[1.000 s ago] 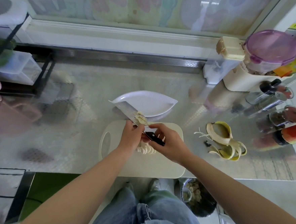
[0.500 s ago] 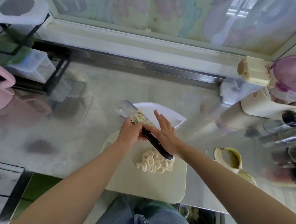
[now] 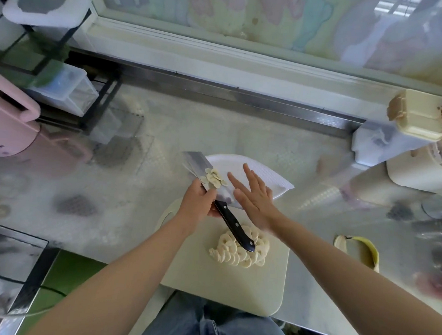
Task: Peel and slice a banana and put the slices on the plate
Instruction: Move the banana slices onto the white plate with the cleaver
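Observation:
My left hand (image 3: 198, 201) grips a cleaver (image 3: 198, 163) where the blade meets its black handle (image 3: 235, 227), holding the flat blade over the near-left edge of the white plate (image 3: 261, 170). Several banana slices (image 3: 213, 180) lie on the blade. My right hand (image 3: 254, 196) is flat with straight fingers, held over the plate right beside the blade. A pile of several more banana slices (image 3: 237, 249) sits on the cream cutting board (image 3: 222, 280), partly under the handle's end.
The banana peel (image 3: 360, 249) lies on the steel counter to the right of the board. Jars and containers (image 3: 416, 121) crowd the right side. A pink appliance (image 3: 5, 128) and a black rack (image 3: 71, 86) stand at the left.
My right hand let go of the knife handle and opened flat beside the blade. My left hand took over the knife, which stays over the plate's edge with slices on it.

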Tool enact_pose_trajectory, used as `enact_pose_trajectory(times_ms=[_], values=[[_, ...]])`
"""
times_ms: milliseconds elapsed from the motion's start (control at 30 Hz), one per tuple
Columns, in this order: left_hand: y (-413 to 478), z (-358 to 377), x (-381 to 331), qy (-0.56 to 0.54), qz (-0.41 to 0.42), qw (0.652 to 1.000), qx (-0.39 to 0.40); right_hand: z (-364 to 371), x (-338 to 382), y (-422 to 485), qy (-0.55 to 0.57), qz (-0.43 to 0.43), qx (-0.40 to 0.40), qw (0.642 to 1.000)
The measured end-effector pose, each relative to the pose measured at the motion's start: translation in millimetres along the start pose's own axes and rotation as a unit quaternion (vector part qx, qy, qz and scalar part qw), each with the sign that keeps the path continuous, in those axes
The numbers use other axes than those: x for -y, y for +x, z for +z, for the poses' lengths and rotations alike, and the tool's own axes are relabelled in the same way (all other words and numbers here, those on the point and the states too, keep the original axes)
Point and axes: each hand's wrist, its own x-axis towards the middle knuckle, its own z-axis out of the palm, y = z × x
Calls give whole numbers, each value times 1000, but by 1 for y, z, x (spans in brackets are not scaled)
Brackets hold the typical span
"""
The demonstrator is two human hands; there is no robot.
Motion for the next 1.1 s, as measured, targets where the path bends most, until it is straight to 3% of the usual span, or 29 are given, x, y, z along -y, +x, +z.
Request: enact_pose_trajectory(times_ms=[133,400,600,833,1000,1100], values=[[-2,-1,2,-1,-2,1000,14,1,19,2,-13,-66,38,997],[-7,-12,6,-9,3,1000,18,8,8,10,-28,40,30,998],[-11,-16,6,-7,12,999,43,11,30,11,-31,-55,31,998],[-11,-21,6,-9,6,999,36,12,17,18,-72,47,29,996],[-9,-22,7,23,15,998,52,13,29,22,-48,-25,14,998],[-9,-22,7,19,14,998,55,16,25,26,-76,14,22,997]])
